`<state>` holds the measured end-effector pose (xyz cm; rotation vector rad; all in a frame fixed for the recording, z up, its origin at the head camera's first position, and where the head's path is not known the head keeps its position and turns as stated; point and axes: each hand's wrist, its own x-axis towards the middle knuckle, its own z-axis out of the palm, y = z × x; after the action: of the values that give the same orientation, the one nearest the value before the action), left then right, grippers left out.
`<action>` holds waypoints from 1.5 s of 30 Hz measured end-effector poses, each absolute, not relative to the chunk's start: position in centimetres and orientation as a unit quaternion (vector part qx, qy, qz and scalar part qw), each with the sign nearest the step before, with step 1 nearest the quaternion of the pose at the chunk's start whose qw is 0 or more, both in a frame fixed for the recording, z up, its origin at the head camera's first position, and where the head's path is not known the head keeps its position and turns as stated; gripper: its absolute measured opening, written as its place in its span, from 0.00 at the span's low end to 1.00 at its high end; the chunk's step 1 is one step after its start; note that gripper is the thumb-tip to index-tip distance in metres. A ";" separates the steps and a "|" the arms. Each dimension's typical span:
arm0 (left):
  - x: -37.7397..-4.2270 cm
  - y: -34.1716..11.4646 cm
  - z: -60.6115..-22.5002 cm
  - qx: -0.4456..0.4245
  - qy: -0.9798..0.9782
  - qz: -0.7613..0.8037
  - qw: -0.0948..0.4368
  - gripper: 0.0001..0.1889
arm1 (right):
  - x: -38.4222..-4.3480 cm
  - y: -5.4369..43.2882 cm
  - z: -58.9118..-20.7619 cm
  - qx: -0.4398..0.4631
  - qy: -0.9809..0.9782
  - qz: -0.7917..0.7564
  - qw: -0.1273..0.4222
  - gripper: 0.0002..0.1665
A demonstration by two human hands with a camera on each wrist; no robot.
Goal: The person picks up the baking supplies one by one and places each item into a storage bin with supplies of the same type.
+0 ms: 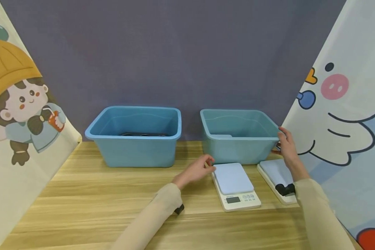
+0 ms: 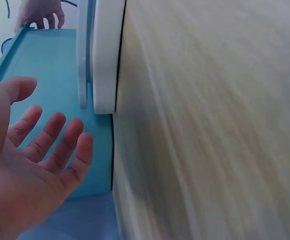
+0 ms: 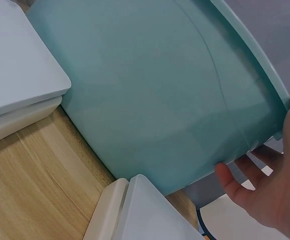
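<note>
A teal plastic tub (image 1: pixel 237 149) stands at the back right. My right hand (image 1: pixel 289 147) holds its right end, thumb at the rim and fingers (image 3: pixel 230 182) spread along the outer wall below. A pale flat item (image 1: pixel 222 136) shows inside this tub. My left hand (image 1: pixel 197 170) hovers by the tub's front left bottom corner, beside a white kitchen scale (image 1: pixel 233 178). Its fingers are loosely bent around nothing, palm facing the tub in the left wrist view. A second kitchen scale (image 1: pixel 275 173) lies under my right forearm, partly hidden by it.
A blue plastic tub (image 1: pixel 137 152) stands at the back left with several dark round-topped things (image 1: pixel 143 134) low inside. Behind both tubs rises a dark grey cloth wall (image 1: pixel 187 62). Cartoon-printed panels flank the wooden table (image 1: pixel 90 208) on both sides.
</note>
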<state>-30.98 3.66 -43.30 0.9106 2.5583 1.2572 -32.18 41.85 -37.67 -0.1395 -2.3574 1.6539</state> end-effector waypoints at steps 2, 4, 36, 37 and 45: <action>-31.2 4.0 -43.5 0.301 0.858 0.410 0.079 0.22 | -32.2 41.8 -37.7 -0.048 -0.813 0.566 0.129 0.37; -31.4 4.3 -43.7 0.297 0.863 0.400 0.079 0.24 | -32.2 41.7 -37.7 -0.049 -0.814 0.565 0.129 0.37; -32.0 6.3 -44.7 0.273 0.881 0.367 0.122 0.38 | -32.1 42.1 -37.9 -0.043 -0.818 0.560 0.128 0.37; -32.0 6.3 -44.8 0.273 0.880 0.369 0.120 0.37 | -32.1 42.1 -37.9 -0.044 -0.818 0.559 0.128 0.37; -32.4 6.3 -45.1 0.284 0.856 0.413 0.124 0.25 | -32.2 41.9 -37.9 -0.046 -0.814 0.564 0.129 0.37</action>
<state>-32.43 6.28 -45.06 0.8266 2.4966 1.2038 -32.16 41.94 -37.88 -0.1335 -2.3666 1.6394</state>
